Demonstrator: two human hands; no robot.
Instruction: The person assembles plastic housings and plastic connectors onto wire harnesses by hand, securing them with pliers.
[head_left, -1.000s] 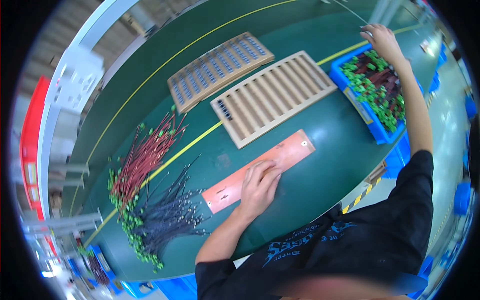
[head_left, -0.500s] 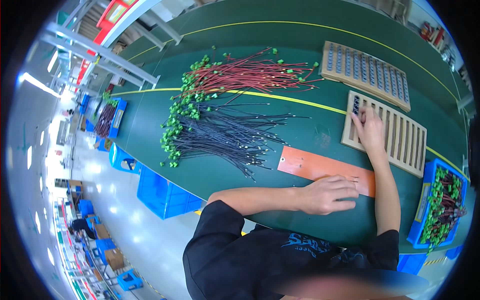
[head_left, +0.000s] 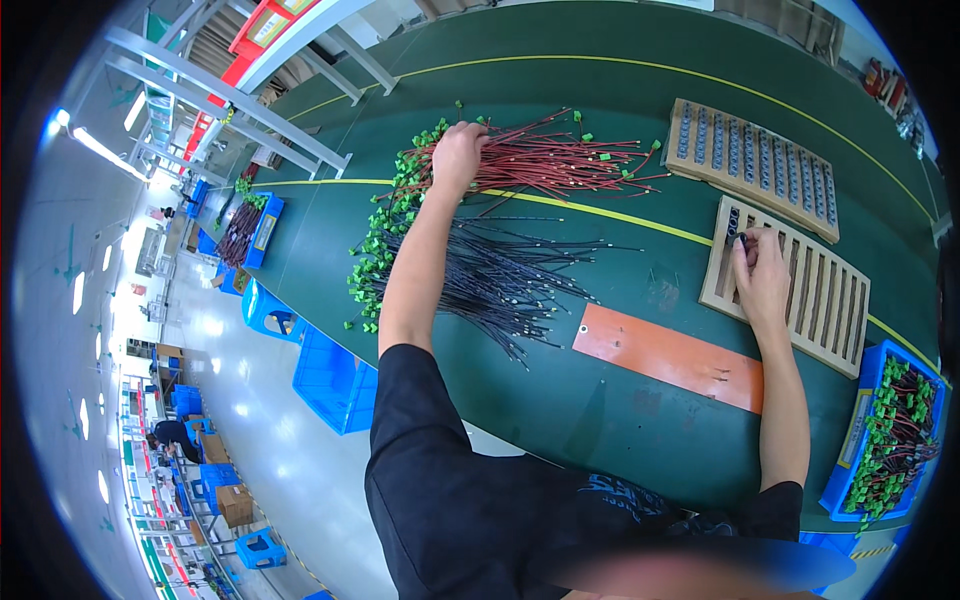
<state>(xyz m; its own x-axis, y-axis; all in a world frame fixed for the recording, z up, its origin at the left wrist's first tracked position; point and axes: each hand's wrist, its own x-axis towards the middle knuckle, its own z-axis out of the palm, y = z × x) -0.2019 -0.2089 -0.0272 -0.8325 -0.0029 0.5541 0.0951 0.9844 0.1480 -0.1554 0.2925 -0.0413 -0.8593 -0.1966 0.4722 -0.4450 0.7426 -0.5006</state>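
Note:
My left hand [head_left: 458,160] is over the green-connector end of a pile of red wires [head_left: 560,160]; its fingers are curled in, and what they hold, if anything, is hidden. Nearer me lies a pile of black wires [head_left: 480,270], also ending in green connectors. With thumb and forefinger, my right hand [head_left: 764,278] pinches a small dark part [head_left: 742,240] above a slotted wooden tray [head_left: 815,285]. A few similar dark parts [head_left: 732,222] sit in that tray's leftmost slot.
Behind the slotted tray stands a second wooden tray [head_left: 755,165] filled with rows of small grey parts. An orange strip [head_left: 660,355] lies on the green table [head_left: 560,400]. Blue bins of wired connectors stand at right [head_left: 858,440] and far left [head_left: 262,232]. A metal frame [head_left: 290,145] rises at the left.
My left hand has moved from the orange strip, far and leftward, to the red wires. My right hand has stayed by the slotted tray, now slightly raised with the dark part showing between its fingertips.

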